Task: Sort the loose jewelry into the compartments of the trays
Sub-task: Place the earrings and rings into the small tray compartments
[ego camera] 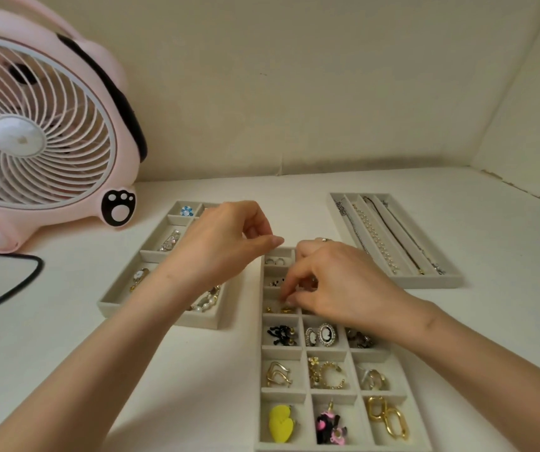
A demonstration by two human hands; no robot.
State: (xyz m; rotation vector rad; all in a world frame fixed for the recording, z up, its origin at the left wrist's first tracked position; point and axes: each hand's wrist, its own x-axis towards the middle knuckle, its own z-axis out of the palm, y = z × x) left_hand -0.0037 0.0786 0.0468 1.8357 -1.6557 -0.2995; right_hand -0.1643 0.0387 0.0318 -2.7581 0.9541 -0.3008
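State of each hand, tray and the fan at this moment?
left hand: raised over trays, fingers curled, holding nothing visible
right hand: fingertips pinching in a middle tray compartment
middle tray: mostly filled
left tray: partly filled
necklace tray: chains laid lengthwise
fan: upright

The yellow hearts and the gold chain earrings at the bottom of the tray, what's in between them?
In the head view, between the yellow hearts and the gold chain earrings sits one compartment holding black and pink flower earrings.

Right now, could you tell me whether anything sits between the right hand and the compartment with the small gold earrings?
Nothing visible does. The right hand has its fingertips directly over the small gold earrings in the middle tray; the left hand hovers off to the side.
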